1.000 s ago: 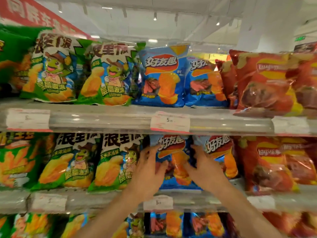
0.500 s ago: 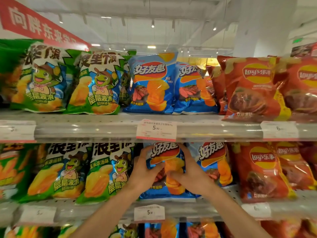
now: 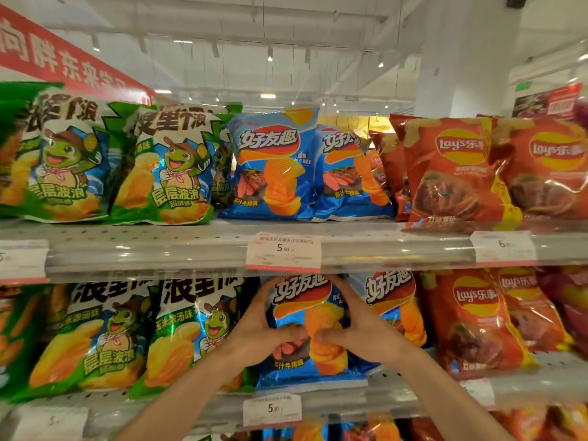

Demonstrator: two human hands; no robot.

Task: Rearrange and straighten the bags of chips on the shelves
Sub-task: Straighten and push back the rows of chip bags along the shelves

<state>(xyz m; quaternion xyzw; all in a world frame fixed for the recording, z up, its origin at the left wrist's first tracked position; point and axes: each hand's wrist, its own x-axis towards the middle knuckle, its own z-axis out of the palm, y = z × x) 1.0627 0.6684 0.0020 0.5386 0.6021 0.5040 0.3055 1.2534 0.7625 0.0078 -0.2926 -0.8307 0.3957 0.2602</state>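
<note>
On the middle shelf [image 3: 397, 396] stands a blue chip bag [image 3: 305, 297] with orange chips printed on it. My left hand [image 3: 257, 329] grips its left side and my right hand [image 3: 359, 329] grips its right side, thumbs pressed on the front. A second blue bag [image 3: 394, 300] stands just right of it, partly behind my right hand. Green bags with a turtle figure [image 3: 191, 332] stand to the left, red Lay's bags [image 3: 474, 316] to the right.
The upper shelf [image 3: 191, 246] carries the same order: green bags [image 3: 165, 167], two blue bags [image 3: 273, 163], red bags [image 3: 451, 173]. Price tags [image 3: 283, 251] hang on the shelf rails. More bags show on a lower shelf at the bottom edge.
Both hands have closed in on the blue bag's sides and squeezed together across its front. The view has tilted upward, showing more ceiling.
</note>
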